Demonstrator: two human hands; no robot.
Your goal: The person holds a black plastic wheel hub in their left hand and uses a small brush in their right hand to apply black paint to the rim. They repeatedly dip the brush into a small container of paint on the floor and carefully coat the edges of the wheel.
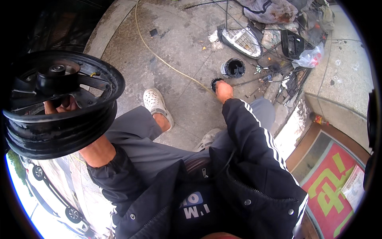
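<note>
At the left, a black spoked wheel rim (pixel 59 133) is held up and tilted. My left hand (pixel 65 105) reaches through it from below, its fingers closed around a spoke near the hub. My right hand (pixel 224 91) is low over the ground, closed at the edge of a small cup of black liquid (pixel 215 84). Whatever its fingers grip is hidden by the hand itself. Just beyond stands a larger open can (pixel 223 71), also with glossy black liquid inside.
A yellowish hose (pixel 159 57) curves across the concrete toward the small cup. Cables, a white-and-black plastic panel (pixel 243 40), a plastic bag (pixel 310 56) and scraps pile up at the far right. A concrete ledge (pixel 346 67) and a red sign (pixel 330 187) border the right side.
</note>
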